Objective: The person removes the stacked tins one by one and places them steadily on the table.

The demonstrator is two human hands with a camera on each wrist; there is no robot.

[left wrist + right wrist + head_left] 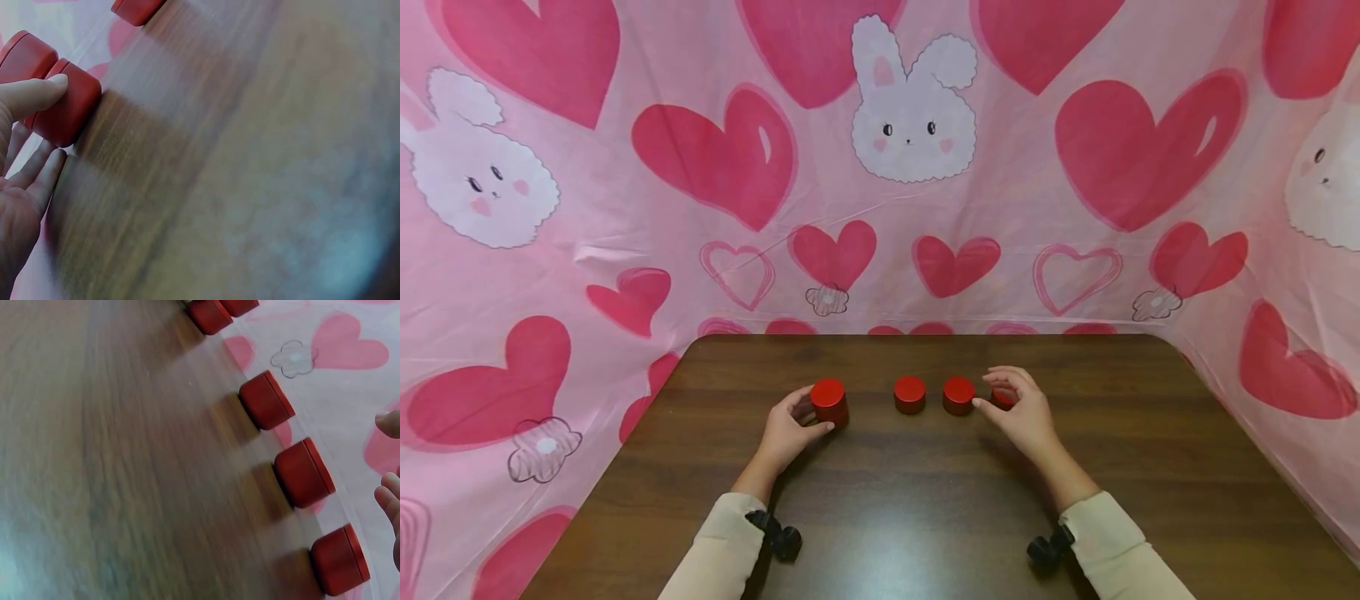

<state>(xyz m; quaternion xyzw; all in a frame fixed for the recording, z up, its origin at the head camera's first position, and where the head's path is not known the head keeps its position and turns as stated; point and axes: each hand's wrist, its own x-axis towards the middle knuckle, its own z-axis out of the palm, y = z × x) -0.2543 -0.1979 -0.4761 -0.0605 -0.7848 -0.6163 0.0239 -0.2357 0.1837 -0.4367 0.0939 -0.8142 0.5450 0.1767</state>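
Note:
Two small red round tins stand stacked on the left, the upper tin (828, 392) directly over the lower tin (835, 419). My left hand (785, 435) grips the lower one, its thumb (47, 94) against the near side and its other fingers around the far side. To the right, three single red tins stand in a row: a left one (909, 395), a middle one (958, 396) and a right one (1002, 398). Over the right tin, partly hiding it, is my right hand (1028, 419), thumb and fingers spread apart. The right wrist view shows its fingertips (389, 425) away from the tins.
The tins stand on a dark brown wooden table (910, 492), toward its far edge. Pink cloth (917, 217) printed with hearts and rabbits hangs behind the table and at both sides. A black wrist camera (786, 542) sits at the left cuff, another (1045, 552) at the right.

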